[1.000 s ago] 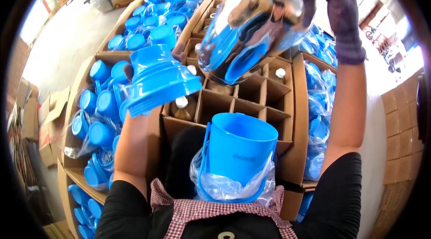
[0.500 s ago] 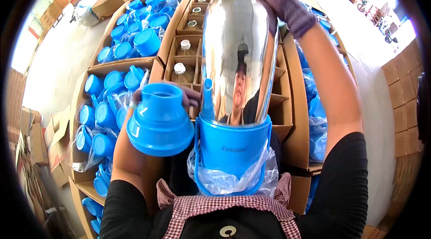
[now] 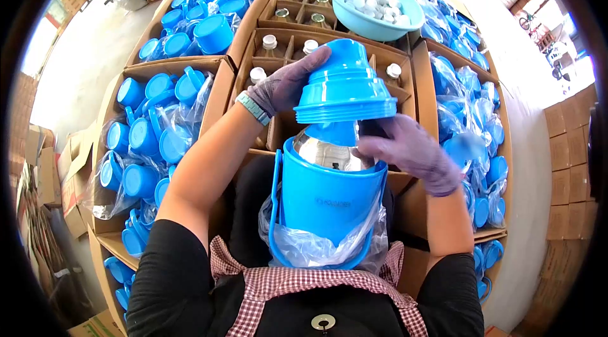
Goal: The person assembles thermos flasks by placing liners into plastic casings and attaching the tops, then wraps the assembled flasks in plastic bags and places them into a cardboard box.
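Observation:
My gloved left hand [image 3: 290,80] grips the blue stepped collar [image 3: 345,87], which is tilted above the blue bucket-like body [image 3: 332,201]. Inside that body sits the silver glass liner [image 3: 326,150], only its upper part showing between the rim and the collar. At the liner's right side is my gloved right hand [image 3: 411,150], its fingers bent near the rim under the collar; what they hold, if anything, is hidden. The body stands in my lap with its handle hanging down and clear plastic film [image 3: 316,245] around its lower part.
A light blue basin [image 3: 375,26] of white caps rests on the divided carton [image 3: 253,52] of bottle-like liners ahead. Cartons of blue cups in plastic [image 3: 142,140] stand at the left, others [image 3: 465,140] at the right. Stacked boxes [image 3: 570,166] line the far right.
The silver liner has gone down into the blue body. My left hand has brought the collar from the left to above it, and my right hand has dropped from the liner's top to the rim.

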`<state>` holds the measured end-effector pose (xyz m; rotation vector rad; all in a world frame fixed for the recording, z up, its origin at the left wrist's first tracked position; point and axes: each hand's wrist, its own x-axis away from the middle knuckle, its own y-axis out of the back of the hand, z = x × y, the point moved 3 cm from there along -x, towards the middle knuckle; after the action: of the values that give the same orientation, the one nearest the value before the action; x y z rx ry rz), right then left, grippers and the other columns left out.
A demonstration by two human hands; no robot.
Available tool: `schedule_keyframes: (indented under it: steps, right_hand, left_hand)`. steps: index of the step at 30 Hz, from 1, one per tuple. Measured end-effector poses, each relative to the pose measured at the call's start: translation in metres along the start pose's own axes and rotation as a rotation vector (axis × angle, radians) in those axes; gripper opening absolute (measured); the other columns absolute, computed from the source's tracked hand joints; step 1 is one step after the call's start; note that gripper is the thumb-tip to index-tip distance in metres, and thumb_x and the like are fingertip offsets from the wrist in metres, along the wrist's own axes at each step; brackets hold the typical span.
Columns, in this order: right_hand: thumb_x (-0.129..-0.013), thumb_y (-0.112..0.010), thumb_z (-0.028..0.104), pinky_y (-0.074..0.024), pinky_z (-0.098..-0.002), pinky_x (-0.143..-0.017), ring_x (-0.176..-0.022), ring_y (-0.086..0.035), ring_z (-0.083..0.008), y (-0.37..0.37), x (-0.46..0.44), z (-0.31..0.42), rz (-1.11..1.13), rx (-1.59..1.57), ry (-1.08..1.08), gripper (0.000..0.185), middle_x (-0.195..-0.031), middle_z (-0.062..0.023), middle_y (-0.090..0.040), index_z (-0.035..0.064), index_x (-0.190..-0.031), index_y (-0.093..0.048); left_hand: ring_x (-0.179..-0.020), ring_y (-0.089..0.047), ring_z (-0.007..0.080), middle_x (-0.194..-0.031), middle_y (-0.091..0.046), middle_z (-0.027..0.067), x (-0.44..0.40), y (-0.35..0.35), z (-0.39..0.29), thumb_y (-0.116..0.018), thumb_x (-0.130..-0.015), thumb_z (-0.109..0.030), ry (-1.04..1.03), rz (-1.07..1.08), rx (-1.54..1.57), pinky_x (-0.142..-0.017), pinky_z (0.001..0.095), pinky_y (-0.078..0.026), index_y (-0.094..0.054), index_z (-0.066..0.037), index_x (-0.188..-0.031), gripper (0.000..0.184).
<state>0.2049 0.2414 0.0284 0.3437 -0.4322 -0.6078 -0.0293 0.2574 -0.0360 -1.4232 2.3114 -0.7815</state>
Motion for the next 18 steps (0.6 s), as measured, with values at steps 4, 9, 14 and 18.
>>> schedule_keyframes:
  steps: [4,9,14,18]
  right_hand:
    - [-0.096,-0.069,0.041,-0.0562,-0.0334,-0.068,-0.074,-0.072,-0.0190,0.050,0.031,-0.003,0.034,0.659,0.000,0.040,-0.079,-0.0137,-0.071,0.0021,-0.100,-0.073]
    - [-0.099,-0.067,0.036,-0.0580,-0.0367,-0.074,-0.080,-0.073,-0.0257,0.030,-0.023,0.029,-0.540,0.201,0.623,0.033,-0.096,-0.0152,-0.072,0.0054,-0.112,-0.069]
    - [-0.099,-0.068,0.039,-0.0564,-0.0360,-0.087,-0.099,-0.072,-0.0257,0.001,-0.036,0.034,-0.499,0.562,0.702,0.043,-0.108,-0.0120,-0.073,0.0070,-0.127,-0.066]
    - [-0.084,-0.084,0.041,-0.0562,-0.0361,-0.089,-0.096,-0.072,-0.0264,-0.006,-0.009,0.055,-0.533,0.292,0.808,0.063,-0.102,-0.0122,-0.071,0.0075,-0.132,-0.062]
  left_hand:
    - [-0.131,-0.060,0.0250,-0.144,-0.059,0.0156,0.007,-0.005,0.015,-0.070,-0.090,-0.065,0.048,0.238,-0.116,-0.113,0.0418,-0.048,-0.046,0.000,-0.151,0.092]
    - [-0.130,-0.059,0.0257,-0.144,-0.059,0.0174,0.019,-0.010,0.015,-0.072,-0.086,-0.070,0.126,0.205,-0.249,-0.111,0.0409,-0.049,-0.044,0.001,-0.151,0.101]
    - [-0.134,-0.056,0.0270,-0.146,-0.056,0.0180,0.045,-0.015,0.016,-0.067,-0.090,-0.069,0.078,0.038,-0.453,-0.112,0.0410,-0.048,-0.045,0.000,-0.151,0.095]
    - [-0.138,-0.053,0.0273,-0.148,-0.055,0.0189,0.059,-0.025,0.010,-0.065,-0.087,-0.073,0.059,0.050,-0.559,-0.110,0.0392,-0.050,-0.040,0.001,-0.154,0.103]
